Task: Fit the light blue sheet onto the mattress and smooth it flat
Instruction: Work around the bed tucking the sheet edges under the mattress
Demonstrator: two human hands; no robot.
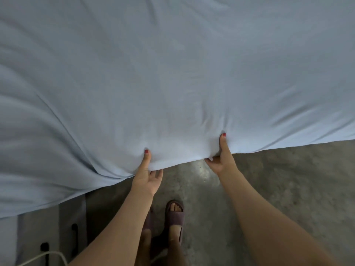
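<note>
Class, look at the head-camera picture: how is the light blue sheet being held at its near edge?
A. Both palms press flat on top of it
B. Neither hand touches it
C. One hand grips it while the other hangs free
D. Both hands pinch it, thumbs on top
D: the left hand and right hand each pinch the light blue sheet's near edge, thumb on top and fingers underneath.
</note>
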